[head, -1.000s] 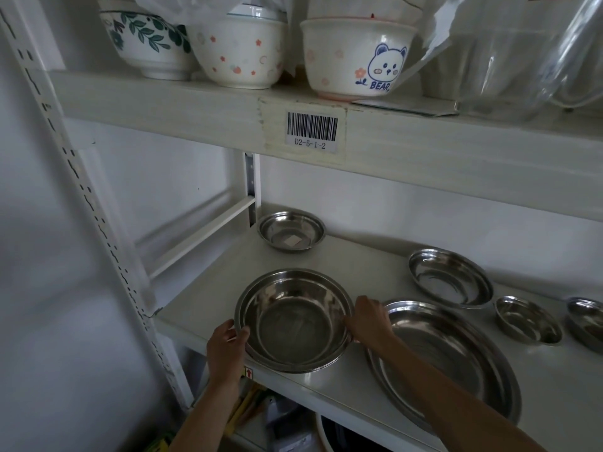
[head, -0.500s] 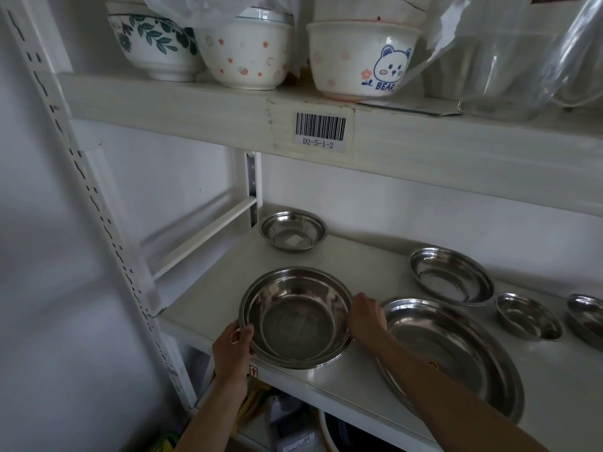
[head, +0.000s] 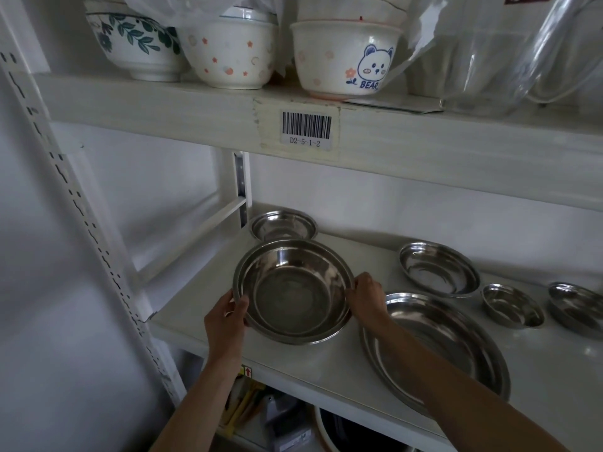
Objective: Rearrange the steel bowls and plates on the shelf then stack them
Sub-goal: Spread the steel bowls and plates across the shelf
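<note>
Head view, held thing: a large steel bowl (head: pixel 293 290) was gripped at opposite rim edges and was tilted, its far rim raised above the shelf (head: pixel 208 308).
Left hand: the left hand (head: pixel 226 316) was curled round the bowl's near-left rim, thumb laid over the lip.
Right hand: the right hand (head: pixel 368 296) was closed on the bowl's right rim, fingers partly hidden behind it.
Key relation: a wide steel plate (head: pixel 437 347) lay just to the right of the held bowl and a little nearer, under the right forearm; the right hand was the nearer to it.
Likely move: a carry to the right was judged to suit stacking, the plate being the broadest base.
Axis: the bowl was round, so no long axis was to be reckoned with.
Other steel pieces: a small bowl (head: pixel 283 225) stood far left, just behind the held bowl; a medium bowl (head: pixel 439 267) stood far right of centre; two little bowls (head: pixel 512 306) (head: pixel 576 308) stood at the right.
Look of the bowl: polished, dimly reflective, with a flat rolled rim and a flat bottom; slippery handling was judged likely.
Upper shelf: ceramic bowls (head: pixel 346 58) stood above.
</note>
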Tool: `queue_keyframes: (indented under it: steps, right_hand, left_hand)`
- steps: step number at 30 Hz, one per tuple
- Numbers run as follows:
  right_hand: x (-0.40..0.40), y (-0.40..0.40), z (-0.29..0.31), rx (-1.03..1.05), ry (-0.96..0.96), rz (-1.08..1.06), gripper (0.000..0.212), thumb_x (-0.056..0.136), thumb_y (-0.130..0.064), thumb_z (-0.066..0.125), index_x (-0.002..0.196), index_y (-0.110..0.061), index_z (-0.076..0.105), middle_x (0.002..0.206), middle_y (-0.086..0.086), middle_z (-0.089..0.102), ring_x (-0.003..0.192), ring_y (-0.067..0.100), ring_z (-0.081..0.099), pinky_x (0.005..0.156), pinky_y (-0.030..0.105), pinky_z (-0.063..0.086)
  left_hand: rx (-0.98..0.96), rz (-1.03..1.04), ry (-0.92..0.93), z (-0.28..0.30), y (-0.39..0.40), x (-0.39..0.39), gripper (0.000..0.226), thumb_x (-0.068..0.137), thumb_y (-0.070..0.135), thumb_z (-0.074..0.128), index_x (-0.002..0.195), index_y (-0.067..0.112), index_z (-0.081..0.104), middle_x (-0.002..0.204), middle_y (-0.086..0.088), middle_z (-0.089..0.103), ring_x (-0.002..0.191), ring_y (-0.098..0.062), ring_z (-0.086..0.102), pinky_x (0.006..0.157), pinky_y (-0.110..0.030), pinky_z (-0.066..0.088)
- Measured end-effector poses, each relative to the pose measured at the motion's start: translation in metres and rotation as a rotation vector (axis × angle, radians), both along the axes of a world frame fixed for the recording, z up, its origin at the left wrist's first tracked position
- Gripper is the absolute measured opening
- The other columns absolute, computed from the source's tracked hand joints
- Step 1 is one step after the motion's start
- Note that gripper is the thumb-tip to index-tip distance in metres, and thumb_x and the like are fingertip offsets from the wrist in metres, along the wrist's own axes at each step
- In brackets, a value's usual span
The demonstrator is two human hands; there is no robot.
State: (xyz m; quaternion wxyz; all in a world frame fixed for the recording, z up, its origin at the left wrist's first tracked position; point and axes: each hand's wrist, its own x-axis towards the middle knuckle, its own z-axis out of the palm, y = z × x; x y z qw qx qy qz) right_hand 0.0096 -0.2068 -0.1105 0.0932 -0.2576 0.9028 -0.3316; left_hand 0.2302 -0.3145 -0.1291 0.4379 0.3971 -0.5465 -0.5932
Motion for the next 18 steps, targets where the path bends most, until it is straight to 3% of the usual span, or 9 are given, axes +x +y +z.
queue_keyframes:
  steps: [7, 9, 13, 18]
  right_hand:
    - [-0.011, 0.023, 0.018, -0.116, 0.021, -0.110, 0.022, 0.089, -0.016, 0.056, 0.106, -0.004, 0.062, 0.101, 0.014, 0.068, 0.084, 0.028, 0.058, 0.068, 0.028, 0.037]
    - [-0.016, 0.030, 0.021, -0.129, 0.032, -0.130, 0.021, 0.089, -0.019, 0.057, 0.104, -0.005, 0.064, 0.098, 0.012, 0.069, 0.081, 0.025, 0.057, 0.068, 0.028, 0.039]
    - [-0.026, 0.048, 0.028, -0.185, 0.017, -0.163, 0.019, 0.087, -0.023, 0.056, 0.091, -0.008, 0.068, 0.086, 0.009, 0.071, 0.081, 0.028, 0.067, 0.072, 0.038, 0.055]
    - [-0.038, 0.079, 0.033, -0.241, -0.027, -0.208, 0.016, 0.090, -0.022, 0.058, 0.084, -0.011, 0.068, 0.076, 0.008, 0.071, 0.073, 0.027, 0.069, 0.074, 0.048, 0.060]
  left_hand:
    - [-0.015, -0.093, 0.076, 0.025, 0.012, -0.017, 0.022, 0.092, 0.016, 0.057, 0.111, 0.013, 0.067, 0.095, -0.013, 0.071, 0.082, -0.019, 0.069, 0.056, -0.013, 0.054]
    - [-0.023, -0.126, 0.108, 0.031, 0.017, -0.022, 0.021, 0.093, 0.015, 0.056, 0.110, 0.012, 0.068, 0.091, -0.014, 0.071, 0.075, -0.014, 0.069, 0.056, -0.013, 0.053]
    - [0.019, -0.179, 0.166, 0.038, 0.023, -0.035, 0.021, 0.092, 0.016, 0.059, 0.109, 0.011, 0.069, 0.093, -0.017, 0.070, 0.084, -0.024, 0.068, 0.062, -0.016, 0.056]
    - [0.072, -0.244, 0.198, 0.046, 0.036, -0.055, 0.025, 0.090, 0.014, 0.061, 0.114, 0.010, 0.068, 0.100, -0.017, 0.071, 0.088, -0.024, 0.068, 0.070, -0.027, 0.056]
